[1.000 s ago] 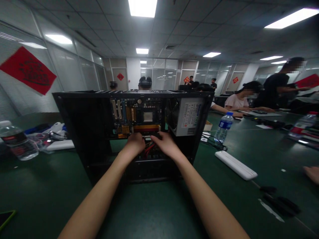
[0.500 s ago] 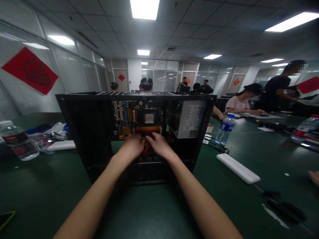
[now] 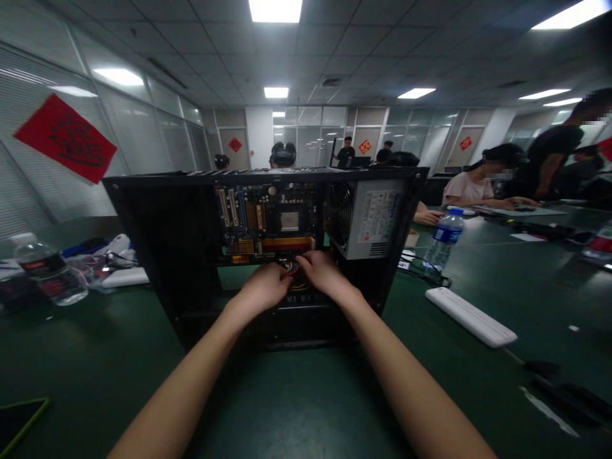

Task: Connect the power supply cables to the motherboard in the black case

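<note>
An open black computer case (image 3: pixel 143 217) stands on the green table in front of me. Inside it are a motherboard (image 3: pixel 265 220) and, at the upper right, a silver power supply (image 3: pixel 375 220) with a fan. Just below the motherboard, my left hand (image 3: pixel 265 284) is closed, its fingertips on a small bundle of coloured wires (image 3: pixel 291 268). My right hand (image 3: pixel 325 274) pinches the same wires from the other side, thumb and fingers close together. The ends of the wires are hidden by my fingers.
A water bottle with a blue cap (image 3: pixel 444 236) and a white power strip (image 3: pixel 471 317) are right of the case. Another bottle (image 3: pixel 50 271) and bagged cables stand left. A green-edged phone (image 3: pixel 21 424) lies front left. Other people sit and stand beyond.
Both hands have shifted slightly right and down from the motherboard's lower edge, and the coloured wires now show between the fingertips. The view has moved a little.
</note>
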A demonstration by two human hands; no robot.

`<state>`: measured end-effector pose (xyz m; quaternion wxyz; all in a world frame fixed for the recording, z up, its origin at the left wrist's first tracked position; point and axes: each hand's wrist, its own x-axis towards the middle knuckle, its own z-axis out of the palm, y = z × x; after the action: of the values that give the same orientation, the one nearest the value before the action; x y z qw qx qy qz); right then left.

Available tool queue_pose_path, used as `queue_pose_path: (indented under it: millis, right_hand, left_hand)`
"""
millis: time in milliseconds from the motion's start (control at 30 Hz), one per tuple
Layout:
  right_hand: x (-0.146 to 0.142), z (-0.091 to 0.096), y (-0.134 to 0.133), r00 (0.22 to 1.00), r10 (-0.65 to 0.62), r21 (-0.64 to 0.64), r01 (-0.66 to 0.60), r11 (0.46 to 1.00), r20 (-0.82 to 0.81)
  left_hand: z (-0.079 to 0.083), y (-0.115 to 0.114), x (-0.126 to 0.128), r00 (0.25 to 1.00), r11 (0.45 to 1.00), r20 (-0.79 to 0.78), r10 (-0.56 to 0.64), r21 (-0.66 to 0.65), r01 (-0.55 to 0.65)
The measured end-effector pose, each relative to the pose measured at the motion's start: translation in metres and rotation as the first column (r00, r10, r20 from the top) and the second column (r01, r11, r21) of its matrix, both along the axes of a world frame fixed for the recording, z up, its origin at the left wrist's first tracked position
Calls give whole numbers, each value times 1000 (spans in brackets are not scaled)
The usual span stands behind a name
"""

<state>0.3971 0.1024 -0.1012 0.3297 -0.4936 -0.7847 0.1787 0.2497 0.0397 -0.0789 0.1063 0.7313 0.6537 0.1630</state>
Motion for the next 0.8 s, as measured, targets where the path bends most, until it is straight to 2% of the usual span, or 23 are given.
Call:
queue_pose_path:
  millis: [67,167,567,800]
  right_hand:
    - [-1,0,-3,993,-18,33,15,999,119]
    - [-3,-2,-6,981,-10,41,2,999,191]
    - [-2,-3,-2,981,-18,53,8,999,193]
    - [-5,1,-5,944,-62,30,55,998,325]
  left_hand:
    - [-2,-1,2,998,999,-40,39,13,-39]
    - [-4,-1,4,996,997,-69,65,33,-63]
    - [-7,1,2,988,993,-105,117,26,-115]
    - [-8,1,4,979,989,-141,147,29,-144]
